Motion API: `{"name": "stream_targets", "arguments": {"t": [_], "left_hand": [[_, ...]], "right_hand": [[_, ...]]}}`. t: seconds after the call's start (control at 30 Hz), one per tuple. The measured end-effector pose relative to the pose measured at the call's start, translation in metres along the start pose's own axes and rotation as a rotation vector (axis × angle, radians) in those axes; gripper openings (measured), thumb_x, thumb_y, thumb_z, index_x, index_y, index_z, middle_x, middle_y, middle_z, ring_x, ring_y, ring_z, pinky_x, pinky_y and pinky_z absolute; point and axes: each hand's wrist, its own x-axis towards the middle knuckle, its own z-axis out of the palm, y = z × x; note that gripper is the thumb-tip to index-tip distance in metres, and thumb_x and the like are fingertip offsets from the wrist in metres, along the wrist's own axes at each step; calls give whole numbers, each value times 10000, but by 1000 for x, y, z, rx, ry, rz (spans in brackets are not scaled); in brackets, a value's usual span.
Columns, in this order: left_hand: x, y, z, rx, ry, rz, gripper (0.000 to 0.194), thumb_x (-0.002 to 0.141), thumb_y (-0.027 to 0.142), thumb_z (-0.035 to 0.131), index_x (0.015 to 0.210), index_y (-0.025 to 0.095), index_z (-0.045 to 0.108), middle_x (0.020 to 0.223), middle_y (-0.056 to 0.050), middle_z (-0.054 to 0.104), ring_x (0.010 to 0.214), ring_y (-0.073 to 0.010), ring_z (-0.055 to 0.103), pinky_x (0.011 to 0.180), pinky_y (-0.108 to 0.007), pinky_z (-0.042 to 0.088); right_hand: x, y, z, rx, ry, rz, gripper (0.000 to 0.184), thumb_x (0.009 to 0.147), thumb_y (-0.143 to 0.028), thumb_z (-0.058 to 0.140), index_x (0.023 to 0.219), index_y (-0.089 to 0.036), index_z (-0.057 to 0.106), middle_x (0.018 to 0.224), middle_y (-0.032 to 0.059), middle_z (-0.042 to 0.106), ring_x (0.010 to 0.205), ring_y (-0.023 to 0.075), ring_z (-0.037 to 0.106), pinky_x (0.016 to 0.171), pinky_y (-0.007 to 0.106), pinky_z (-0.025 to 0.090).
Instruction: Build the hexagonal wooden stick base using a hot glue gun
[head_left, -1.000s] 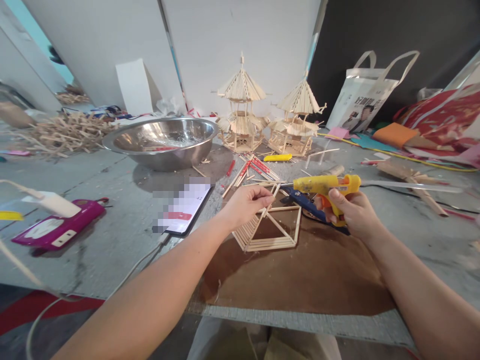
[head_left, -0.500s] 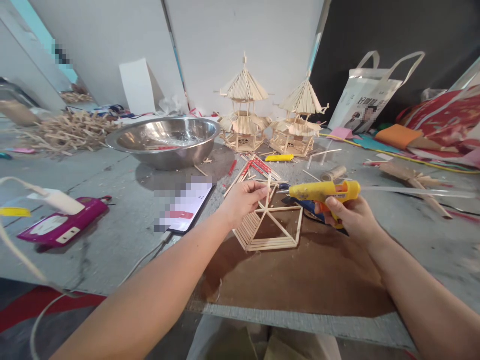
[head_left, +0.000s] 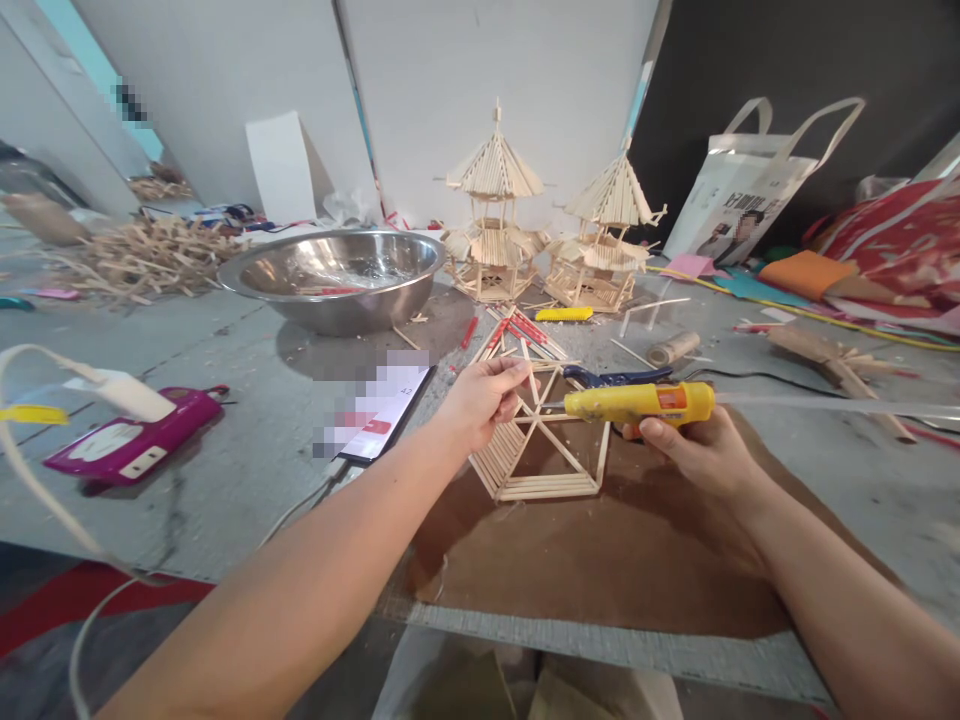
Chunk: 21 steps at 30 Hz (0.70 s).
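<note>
A stick [head_left: 529, 378] is seemingly pinched by left fingers [head_left: 513, 374]; a glue gun [head_left: 637, 402] is gripped by right fingers [head_left: 663, 438]. It is aimed leftward.

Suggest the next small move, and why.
I'd probably touch the yellow plastic glue gun to the centre of the hexagonal pale wooden-stick frame: the right hand holds the nozzle close by, and the left hand pinches a slim pale wooden stick leading there.

The table [head_left: 247, 355] carries a metal bowl [head_left: 337, 318], a phone [head_left: 391, 408] in front of it, two towers [head_left: 496, 255] to its right, strips [head_left: 154, 258] heaped left.
</note>
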Motion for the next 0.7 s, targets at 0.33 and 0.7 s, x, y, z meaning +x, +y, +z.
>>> {"name": "stream_targets", "arguments": {"t": [0.33,0.7], "left_hand": [[0,0,1,14,-12,-23,168,640,268,587,633,138,480,398,78,400,281,-3,256,318,-179,134],[0,0,1,-2,-22,-18,167,635,264,591,634,137,482,399,72,411,276,-5,256,319,-180,116]], "right_hand": [[-1,7,0,1,-3,21,152,652,-342,573,719,-210,607,624,8,585,518,126,500,389,220,378],[0,0,0,-20,4,15,160,657,-359,560,637,-201,573,556,-8,537,459,101,453,393,218,358]]}}
